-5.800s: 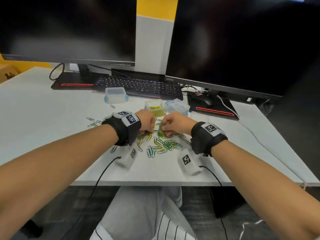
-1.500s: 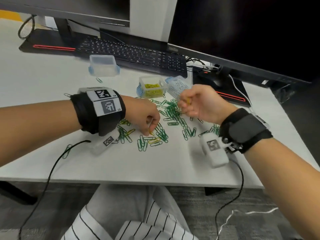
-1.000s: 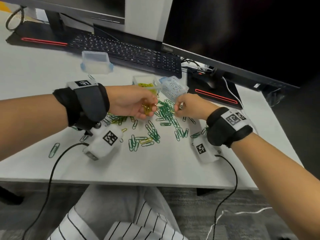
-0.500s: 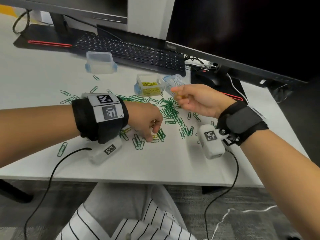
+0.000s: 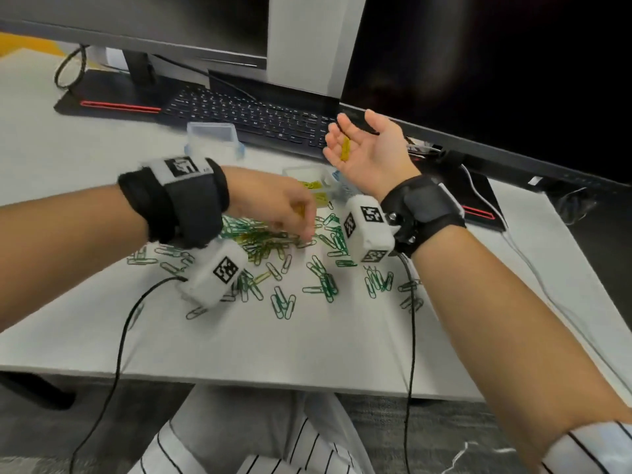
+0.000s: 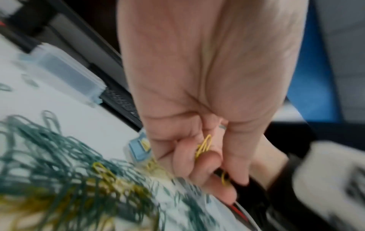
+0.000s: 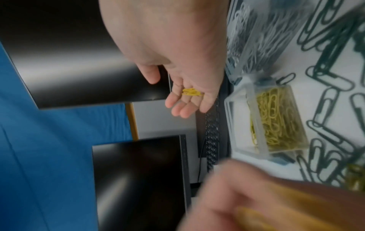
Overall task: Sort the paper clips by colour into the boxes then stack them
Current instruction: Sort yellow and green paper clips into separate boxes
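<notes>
Green paper clips [image 5: 321, 278] lie scattered on the white desk [image 5: 85, 186], with a few yellow ones [image 5: 262, 277] among them. My left hand [image 5: 294, 217] hovers over the pile near the open box of yellow clips [image 5: 316, 184]. Its curled fingers hold several yellow clips [image 6: 204, 146]. My right hand [image 5: 355, 145] is raised palm up above the boxes, with straight fingers. A few yellow clips [image 5: 345, 149] lie on them. In the right wrist view the yellow box [image 7: 276, 121] stands beside a box of white clips [image 7: 248, 39].
A closed clear box with blue clasps [image 5: 212, 135] stands at the back left, in front of the black keyboard [image 5: 253, 116]. Two dark monitors [image 5: 496, 80] rise behind. Black wrist-camera cables [image 5: 412, 336] hang over the desk's front edge.
My right hand has lifted, turned palm up and spread its fingers, showing the yellow clips. My left hand has moved from the near part of the pile towards the yellow box.
</notes>
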Motion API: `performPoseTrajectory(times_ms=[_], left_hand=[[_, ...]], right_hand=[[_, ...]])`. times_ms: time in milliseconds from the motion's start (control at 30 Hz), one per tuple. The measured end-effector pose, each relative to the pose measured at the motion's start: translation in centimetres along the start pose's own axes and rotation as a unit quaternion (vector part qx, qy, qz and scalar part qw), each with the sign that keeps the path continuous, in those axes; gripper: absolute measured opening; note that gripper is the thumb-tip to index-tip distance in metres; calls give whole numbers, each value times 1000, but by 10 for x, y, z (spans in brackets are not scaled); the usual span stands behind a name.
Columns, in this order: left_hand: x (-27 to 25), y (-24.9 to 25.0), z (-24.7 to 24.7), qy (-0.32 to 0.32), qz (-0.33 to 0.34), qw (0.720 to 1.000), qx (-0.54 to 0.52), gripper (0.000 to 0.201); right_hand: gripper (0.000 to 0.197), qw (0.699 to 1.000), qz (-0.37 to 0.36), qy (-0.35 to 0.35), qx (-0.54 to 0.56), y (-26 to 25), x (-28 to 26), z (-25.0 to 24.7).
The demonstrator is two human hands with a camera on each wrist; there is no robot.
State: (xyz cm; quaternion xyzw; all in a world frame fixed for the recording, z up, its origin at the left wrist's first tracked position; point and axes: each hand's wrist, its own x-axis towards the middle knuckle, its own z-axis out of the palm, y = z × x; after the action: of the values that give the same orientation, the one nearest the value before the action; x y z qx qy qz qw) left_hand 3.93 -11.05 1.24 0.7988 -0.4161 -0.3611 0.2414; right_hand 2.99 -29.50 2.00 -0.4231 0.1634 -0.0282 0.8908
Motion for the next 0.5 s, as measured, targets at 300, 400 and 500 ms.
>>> performPoseTrajectory(times_ms=[300, 400, 500], left_hand=[[28, -11, -48, 175, 12, 825, -538, 26], [44, -1, -48, 215, 16, 788, -576, 24], [56, 8, -45, 240, 3, 789, -566, 21]], right_hand=[[46, 1000, -6, -17, -17, 11, 11, -1], [45, 999, -6, -35, -20, 9, 11, -4], [45, 999, -18, -25, -17, 4, 10, -5]])
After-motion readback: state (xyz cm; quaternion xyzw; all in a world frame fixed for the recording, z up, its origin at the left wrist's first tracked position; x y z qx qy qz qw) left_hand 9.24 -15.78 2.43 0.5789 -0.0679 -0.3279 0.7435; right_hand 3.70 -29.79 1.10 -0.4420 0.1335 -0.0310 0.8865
